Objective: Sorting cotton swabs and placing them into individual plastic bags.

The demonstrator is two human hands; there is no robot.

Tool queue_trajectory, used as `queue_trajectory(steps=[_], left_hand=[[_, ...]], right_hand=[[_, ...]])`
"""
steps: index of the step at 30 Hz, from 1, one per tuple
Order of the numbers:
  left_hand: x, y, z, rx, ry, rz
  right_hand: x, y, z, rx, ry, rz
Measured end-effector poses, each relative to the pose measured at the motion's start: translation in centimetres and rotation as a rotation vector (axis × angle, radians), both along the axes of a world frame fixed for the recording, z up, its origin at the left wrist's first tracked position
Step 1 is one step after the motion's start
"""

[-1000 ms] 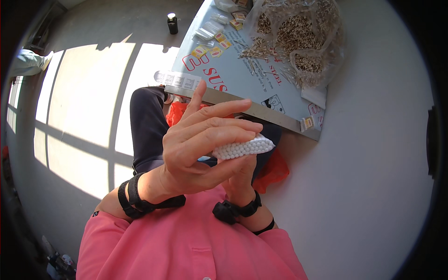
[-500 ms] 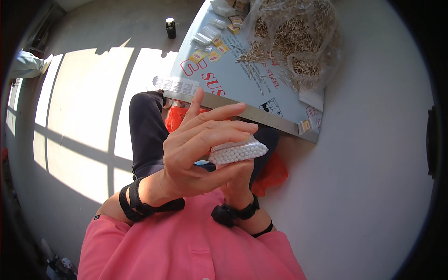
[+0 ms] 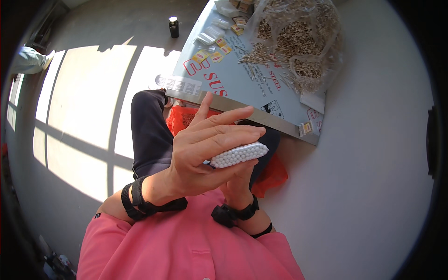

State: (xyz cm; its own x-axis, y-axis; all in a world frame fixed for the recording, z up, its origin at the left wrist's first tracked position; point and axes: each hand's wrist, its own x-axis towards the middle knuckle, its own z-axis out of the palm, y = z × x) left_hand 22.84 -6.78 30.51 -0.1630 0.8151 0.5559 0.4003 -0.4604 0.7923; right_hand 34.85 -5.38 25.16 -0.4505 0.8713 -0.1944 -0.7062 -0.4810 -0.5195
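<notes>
This is looking like a makeshift packing room in a bare building rather than a home. A person is sitting on a plain grey concrete floor [image 3: 364, 196], with window light falling across it. A flat printed cardboard sheet [image 3: 252, 79] is serving as a worktop, carrying a clear bag of small brown pieces [image 3: 298, 46], tiny packets [image 3: 214, 51] and a small dark bottle [image 3: 174, 27] nearby.

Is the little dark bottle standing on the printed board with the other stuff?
No, the dark bottle stands on the grey floor, just beyond the printed board's left edge.
</notes>
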Motion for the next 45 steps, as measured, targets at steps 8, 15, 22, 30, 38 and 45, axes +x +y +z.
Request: queue_trajectory(steps=[8, 15, 22, 30, 38, 45], left_hand=[[0.1, 0.0, 0.0, -0.031, -0.028, 0.011], [0.3, 0.0, -0.4, -0.026, 0.003, 0.002], [0.4, -0.1, -0.6, -0.029, 0.011, -0.009], [0.1, 0.0, -0.5, -0.041, -0.018, -0.023], [0.2, 0.1, -0.1, -0.003, 0.039, 0.048], [-0.3, -0.1, -0.8, 0.082, -0.081, 0.185]], right_hand=[[0.0, -0.1, -0.3, 0.06, -0.035, 0.016], [-0.1, 0.4, -1.4, 0.018, 0.169, 0.066], [0.4, 0.5, -2.4, -0.063, 0.096, 0.097], [-0.5, -0.2, -1.0, 0.022, 0.245, 0.014], [0.2, 0.5, -1.3, 0.082, 0.111, 0.052], [-0.3, 0.7, 0.0, 0.024, -0.068, -0.017]])
